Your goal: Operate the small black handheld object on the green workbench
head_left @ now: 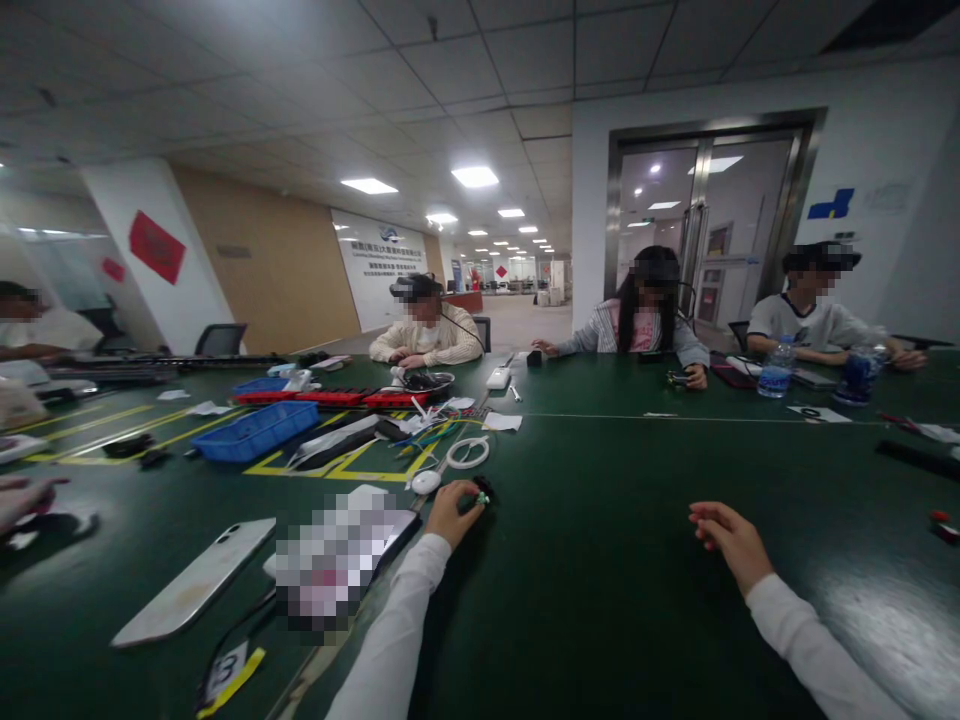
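Observation:
My left hand (452, 511) rests on the dark green table (600, 560), fingers curled around a small black part with a green bit (482, 493). My right hand (729, 541) lies further right on the bare table, fingers loosely curled and holding nothing that I can see. Both arms wear white sleeves. A small white round piece (425, 482) and a coiled white cable (469, 452) lie just beyond my left hand.
A phone (196, 581) lies face down at the left near a pixelated patch. Further back are a blue tray (256, 430), red parts (330, 397) and loose wires (424, 432). Three people sit across the table; another person's hand (26, 495) shows at the left edge.

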Motion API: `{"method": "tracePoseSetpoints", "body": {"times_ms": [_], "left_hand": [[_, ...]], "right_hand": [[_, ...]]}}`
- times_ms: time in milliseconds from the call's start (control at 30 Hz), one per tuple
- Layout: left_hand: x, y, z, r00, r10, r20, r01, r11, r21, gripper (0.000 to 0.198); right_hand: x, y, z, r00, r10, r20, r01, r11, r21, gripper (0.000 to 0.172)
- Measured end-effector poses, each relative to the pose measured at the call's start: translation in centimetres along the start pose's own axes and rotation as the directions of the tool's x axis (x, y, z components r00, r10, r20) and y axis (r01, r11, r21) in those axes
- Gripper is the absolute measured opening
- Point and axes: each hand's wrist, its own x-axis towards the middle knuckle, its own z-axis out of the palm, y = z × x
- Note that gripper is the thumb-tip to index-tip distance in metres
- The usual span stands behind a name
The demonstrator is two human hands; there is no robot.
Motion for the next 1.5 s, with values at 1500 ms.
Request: {"method": "tracePoseSetpoints", "body": {"times_ms": [1500], "left_hand": [[0.7, 1.9, 2.8, 0.831, -0.510, -0.220, 0.338, 0.779, -0.529, 0.036]], "right_hand": [[-0.4, 0.1, -0.8, 1.000, 0.013, -0.006, -0.013, 0.999, -0.042, 0.041]]}}
